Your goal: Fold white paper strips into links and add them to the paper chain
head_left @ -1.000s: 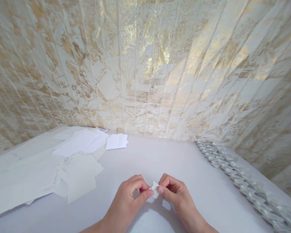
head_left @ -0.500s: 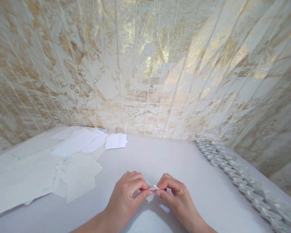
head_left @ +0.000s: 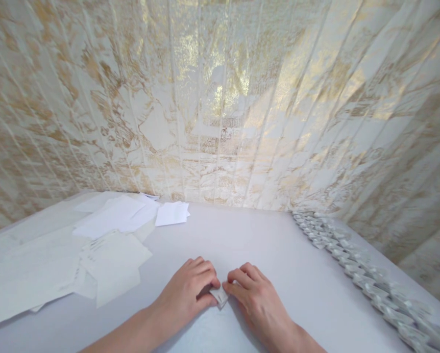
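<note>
A small folded piece of paper (head_left: pixel 220 297), white with grey print, is between my two hands just above or on the white tabletop. My left hand (head_left: pixel 190 284) pinches its left side between thumb and fingers. At its right edge, my right hand (head_left: pixel 255 296) touches it with closed fingertips; the right thumb is hidden under the hand. Along the right of the table lie rows of similar folded paper pieces (head_left: pixel 367 279), set closely one after another.
Loose paper sheets (head_left: pixel 32 264) overlap on the left of the white table (head_left: pixel 238 240). A small stack of white paper squares (head_left: pixel 172 214) lies at the back, left of centre. Behind the table's far edge rises a wall with a gold-and-white patterned covering (head_left: pixel 205 122).
The folded paper has turned and come lower, showing a broader face. My right hand has rolled over, its back now upward, and the left grip has shifted slightly left.
</note>
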A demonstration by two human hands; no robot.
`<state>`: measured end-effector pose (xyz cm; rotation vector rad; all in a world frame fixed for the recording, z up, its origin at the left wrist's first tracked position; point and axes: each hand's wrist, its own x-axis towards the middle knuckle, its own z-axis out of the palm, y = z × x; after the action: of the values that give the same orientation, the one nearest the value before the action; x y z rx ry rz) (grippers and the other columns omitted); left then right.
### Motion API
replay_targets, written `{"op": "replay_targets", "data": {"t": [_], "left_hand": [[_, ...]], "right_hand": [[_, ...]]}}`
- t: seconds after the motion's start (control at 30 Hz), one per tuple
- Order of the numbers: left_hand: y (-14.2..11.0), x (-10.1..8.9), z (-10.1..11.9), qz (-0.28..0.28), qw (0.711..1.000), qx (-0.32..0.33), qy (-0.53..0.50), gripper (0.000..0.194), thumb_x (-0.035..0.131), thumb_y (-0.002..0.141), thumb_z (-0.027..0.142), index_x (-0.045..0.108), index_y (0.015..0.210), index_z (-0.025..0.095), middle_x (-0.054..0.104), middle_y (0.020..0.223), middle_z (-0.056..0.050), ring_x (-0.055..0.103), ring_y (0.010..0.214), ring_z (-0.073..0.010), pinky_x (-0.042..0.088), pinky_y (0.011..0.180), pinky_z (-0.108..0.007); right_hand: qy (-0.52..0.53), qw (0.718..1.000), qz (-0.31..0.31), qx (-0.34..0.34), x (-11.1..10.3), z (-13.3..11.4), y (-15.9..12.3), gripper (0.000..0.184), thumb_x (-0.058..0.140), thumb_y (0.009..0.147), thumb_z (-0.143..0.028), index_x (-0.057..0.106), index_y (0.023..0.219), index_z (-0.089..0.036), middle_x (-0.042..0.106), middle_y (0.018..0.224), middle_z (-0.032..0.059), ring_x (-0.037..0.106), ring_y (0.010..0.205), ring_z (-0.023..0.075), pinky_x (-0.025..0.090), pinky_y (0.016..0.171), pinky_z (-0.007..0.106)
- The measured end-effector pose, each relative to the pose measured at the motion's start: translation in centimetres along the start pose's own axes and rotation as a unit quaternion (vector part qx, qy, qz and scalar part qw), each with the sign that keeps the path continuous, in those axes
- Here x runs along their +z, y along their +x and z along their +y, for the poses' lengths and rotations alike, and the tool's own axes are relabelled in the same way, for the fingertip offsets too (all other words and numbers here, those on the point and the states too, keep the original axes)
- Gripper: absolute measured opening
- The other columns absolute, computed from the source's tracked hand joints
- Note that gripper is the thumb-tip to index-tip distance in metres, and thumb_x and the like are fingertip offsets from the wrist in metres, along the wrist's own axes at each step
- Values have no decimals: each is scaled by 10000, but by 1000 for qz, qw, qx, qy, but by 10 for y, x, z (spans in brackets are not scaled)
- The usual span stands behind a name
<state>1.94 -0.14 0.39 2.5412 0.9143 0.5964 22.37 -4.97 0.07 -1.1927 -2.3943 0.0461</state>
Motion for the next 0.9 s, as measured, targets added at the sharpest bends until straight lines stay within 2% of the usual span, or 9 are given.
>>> {"op": "replay_targets", "data": {"t": [0.1, 0.17, 0.33, 0.5, 0.6, 0.77, 0.9], "left_hand": [[-3, -3, 0, -6, 1000, 10, 9, 231, 794, 754, 88, 683, 886, 242, 657, 938, 45, 557, 918, -178, 356, 794, -288], [-4, -4, 2, -7, 1000, 12, 15, 216, 778, 773, 90, 691, 890, 249, 662, 944, 46, 557, 917, -177, 355, 796, -292], [-5, -3, 7, 0, 999, 21, 26, 165, 778, 799, 117, 649, 823, 219, 683, 913, 41, 563, 887, -177, 349, 783, -302], [-4, -3, 11, 15, 999, 22, 26, 179, 726, 823, 71, 619, 764, 202, 680, 872, 34, 560, 860, -177, 349, 767, -307], [-5, -1, 12, 27, 999, 7, 16, 200, 706, 800, 36, 618, 746, 207, 674, 862, 34, 552, 854, -180, 356, 769, -310], [-7, 3, 13, 31, 999, -37, 24, 190, 768, 763, 88, 621, 733, 205, 650, 833, 30, 539, 847, -198, 366, 758, -321], [-6, 5, 13, 42, 996, -78, 2, 175, 696, 805, 64, 608, 739, 200, 615, 860, 16, 537, 879, -203, 387, 767, -326]], "right_hand": [[20, 999, -7, 24, -4, -3, -1, 340, 561, 795, 34, 675, 984, -224, 664, 961, 50, 522, 859, 229, 440, 762, 348], [41, 999, -2, 30, -7, -5, -1, 387, 553, 762, 26, 668, 1029, -229, 649, 984, 55, 525, 869, 229, 443, 768, 350], [60, 998, -2, 22, -6, -4, 0, 135, 628, 865, -103, 680, 911, -218, 663, 885, 37, 543, 829, 211, 437, 744, 331], [73, 997, 6, 20, -3, -1, 1, 119, 615, 912, -121, 679, 877, -215, 673, 857, 30, 552, 804, 194, 441, 731, 314], [82, 996, 13, 31, -2, -1, 3, 155, 599, 898, -79, 653, 833, -209, 658, 828, 24, 539, 781, 188, 437, 714, 305], [86, 995, 15, 53, 3, -3, 4, 200, 591, 822, -1, 606, 784, -196, 626, 802, 16, 518, 777, 191, 420, 701, 304], [103, 988, 9, 118, 4, -5, 5, 206, 606, 815, 12, 589, 772, -188, 610, 822, 18, 522, 809, 197, 423, 729, 315]]}}
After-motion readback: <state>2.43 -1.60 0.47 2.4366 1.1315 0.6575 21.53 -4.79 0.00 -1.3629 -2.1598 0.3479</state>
